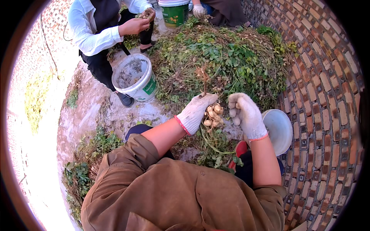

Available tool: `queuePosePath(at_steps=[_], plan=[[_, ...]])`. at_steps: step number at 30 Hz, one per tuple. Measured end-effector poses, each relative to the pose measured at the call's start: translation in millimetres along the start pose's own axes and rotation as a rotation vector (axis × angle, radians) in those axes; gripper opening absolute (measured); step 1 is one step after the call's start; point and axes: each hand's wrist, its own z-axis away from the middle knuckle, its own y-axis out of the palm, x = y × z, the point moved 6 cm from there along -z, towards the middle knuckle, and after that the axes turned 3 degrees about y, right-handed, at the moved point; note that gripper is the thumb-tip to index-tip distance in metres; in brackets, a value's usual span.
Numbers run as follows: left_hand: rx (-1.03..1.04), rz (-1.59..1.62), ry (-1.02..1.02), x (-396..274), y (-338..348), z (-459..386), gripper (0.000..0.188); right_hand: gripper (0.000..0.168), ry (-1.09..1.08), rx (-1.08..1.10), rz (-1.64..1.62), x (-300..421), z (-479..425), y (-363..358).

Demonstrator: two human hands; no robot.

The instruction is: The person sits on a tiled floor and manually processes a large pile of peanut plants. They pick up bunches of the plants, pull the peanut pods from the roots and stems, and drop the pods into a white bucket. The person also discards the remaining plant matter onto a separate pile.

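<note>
My left hand [198, 111], in a white knitted glove with a red cuff edge, grips a peanut plant near its root. A cluster of pale peanut pods [214, 115] hangs just beside the glove's palm, and the leafy stem [209, 143] trails down towards my lap. To the right of the pods, my right hand [244, 114] is raised in a similar glove. Its fingers are curled, and whether anything lies within them is hidden. A big heap of peanut plants [231, 60] with leaves, roots and pods lies in front of me.
A white bucket [277, 131] stands right of my right hand, by the curved-looking brick wall [321, 115]. Another white bucket [136, 78] stands ahead left, beside a seated person holding pods. Farther off are a green bucket [175, 14] and another person's gloved hand. More plants [89, 156] lie at left.
</note>
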Motion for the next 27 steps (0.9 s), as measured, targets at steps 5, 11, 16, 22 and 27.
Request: queuePosePath(at_steps=[5, 11, 16, 22, 27], plan=[[-0.001, -0.180, 0.088, 6, 2, -4, 0.018, 0.030, -0.272, 0.011, 0.766, 14, 11, 32], [0.019, -0.118, 0.095, 5, -2, -3, 0.020, 0.030, 0.225, -0.001, -0.202, -26, 1, 19], [0.152, 0.245, -0.164, 17, -15, -8, 0.028, 0.034, 0.057, 0.012, -0.578, -15, -4, -5], [0.138, 0.231, -0.026, 8, -13, 0, 0.009, 0.026, -0.466, -0.007, 0.673, -6, 2, 23], [-0.030, 0.114, -0.045, 9, -5, 6, 0.007, 0.021, -0.558, -0.070, 1.062, -1, 4, 28]])
